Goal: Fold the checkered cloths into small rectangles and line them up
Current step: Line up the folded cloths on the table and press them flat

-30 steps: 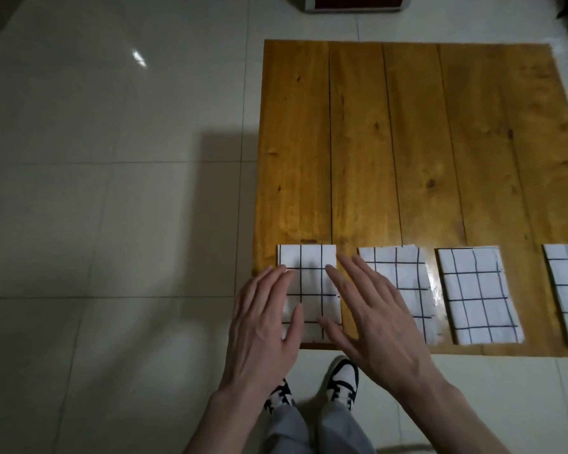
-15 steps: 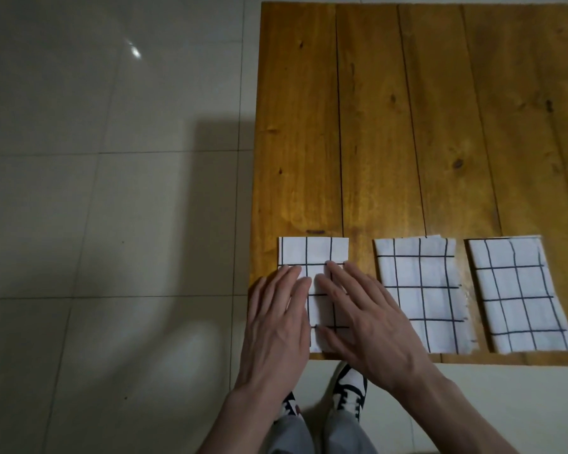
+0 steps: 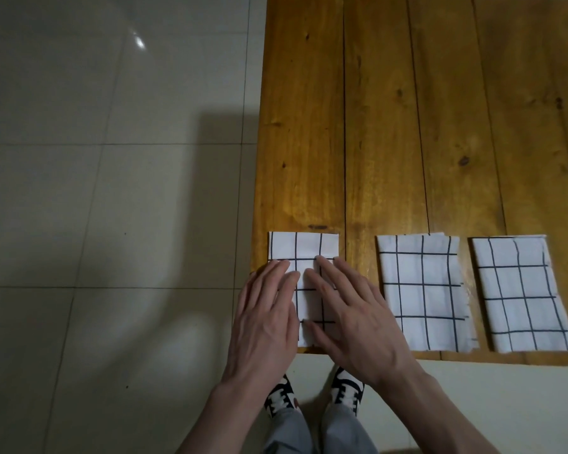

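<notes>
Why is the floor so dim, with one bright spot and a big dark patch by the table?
Head view: dim light overall; the spot is lamp glare on the glossy floor tiles; the table casts the dark shadow beside it; the wide lens bows the tile lines; both hands and the cloths look sharp.

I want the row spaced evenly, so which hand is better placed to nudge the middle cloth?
Probably the right hand. It lies flat on the right half of the left cloth, with its fingers beside the middle cloth. The left hand rests near the table's left edge, farther away.
</notes>
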The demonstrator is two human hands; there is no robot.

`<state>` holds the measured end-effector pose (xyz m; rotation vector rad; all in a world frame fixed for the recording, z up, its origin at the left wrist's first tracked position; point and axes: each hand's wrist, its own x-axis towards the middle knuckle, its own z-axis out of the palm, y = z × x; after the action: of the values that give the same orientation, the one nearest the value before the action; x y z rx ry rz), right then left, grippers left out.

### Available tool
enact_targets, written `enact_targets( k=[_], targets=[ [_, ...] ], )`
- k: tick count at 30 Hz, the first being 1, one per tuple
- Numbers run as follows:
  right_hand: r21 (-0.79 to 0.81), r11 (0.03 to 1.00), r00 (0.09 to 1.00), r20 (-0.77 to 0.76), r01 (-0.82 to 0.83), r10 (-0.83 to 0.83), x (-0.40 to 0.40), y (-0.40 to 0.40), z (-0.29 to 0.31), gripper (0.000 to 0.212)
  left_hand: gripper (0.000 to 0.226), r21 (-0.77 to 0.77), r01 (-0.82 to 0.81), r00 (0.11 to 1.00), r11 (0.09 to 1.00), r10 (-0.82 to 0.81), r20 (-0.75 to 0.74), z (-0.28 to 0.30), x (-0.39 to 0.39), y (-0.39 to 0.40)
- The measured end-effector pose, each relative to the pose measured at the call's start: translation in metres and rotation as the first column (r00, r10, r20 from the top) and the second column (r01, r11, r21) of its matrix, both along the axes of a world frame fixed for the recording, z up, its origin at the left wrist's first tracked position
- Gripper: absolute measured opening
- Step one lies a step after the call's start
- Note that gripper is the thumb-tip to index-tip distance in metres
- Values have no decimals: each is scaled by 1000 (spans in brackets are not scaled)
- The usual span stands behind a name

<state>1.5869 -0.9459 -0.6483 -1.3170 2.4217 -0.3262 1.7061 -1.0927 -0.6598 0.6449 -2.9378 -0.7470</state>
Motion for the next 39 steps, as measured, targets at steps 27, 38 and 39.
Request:
enact_targets(
  k=[27, 38, 39],
  targets=[
    [-49, 990, 986, -94, 130, -134, -68, 114, 23, 73, 42, 45, 42, 996, 998, -38, -86, 25, -76, 98],
    [-16, 998, 995, -80, 55, -56, -78, 152, -2, 70, 52, -25, 67, 997, 997, -66, 32, 5, -77, 152],
    [-19, 999, 996, -77, 51, -52, -76, 152, -4, 70, 52, -43, 60, 997, 997, -58, 43, 4, -75, 152]
  ],
)
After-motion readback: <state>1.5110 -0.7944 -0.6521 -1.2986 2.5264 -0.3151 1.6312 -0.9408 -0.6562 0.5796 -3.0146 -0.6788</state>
